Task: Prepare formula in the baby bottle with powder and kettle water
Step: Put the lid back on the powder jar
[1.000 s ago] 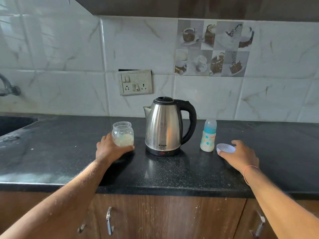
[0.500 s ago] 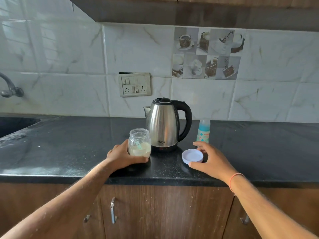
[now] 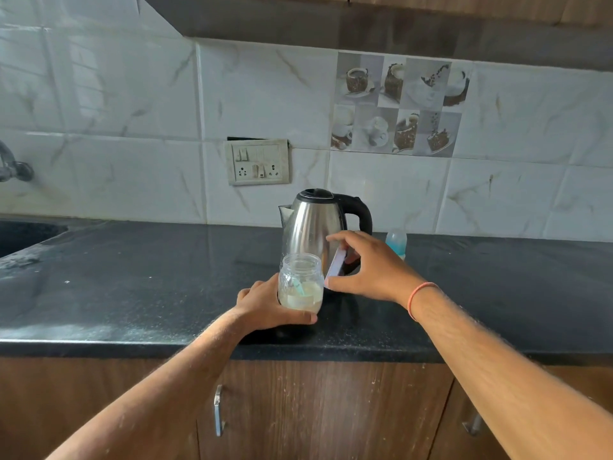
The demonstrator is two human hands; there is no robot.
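1. My left hand wraps round the lower half of the glass jar, thumb along its base on the near side; the grip is clamped on the jar, which stands upright on the black worktop near the front edge.
2. The jar has no lid on; it holds pale powder in its lower part, with a small greenish scoop (only partly clear through the glass) standing in it.
3. My right hand pinches the white lid between thumb below and fingers above; the grip is tight on it. The lid is tilted on edge, off the worktop, just beside the jar's right shoulder.
4. The steel kettle stands directly behind the jar and lid, black handle to the right, spout to the left.
5. The baby bottle stands upright on the worktop to the right of the kettle, its lower part hidden behind my right hand; only its blue-tinted top shows.
6. An orange thread circles my right wrist.
7. On the tiled wall behind, a switch plate sits above and left of the kettle.
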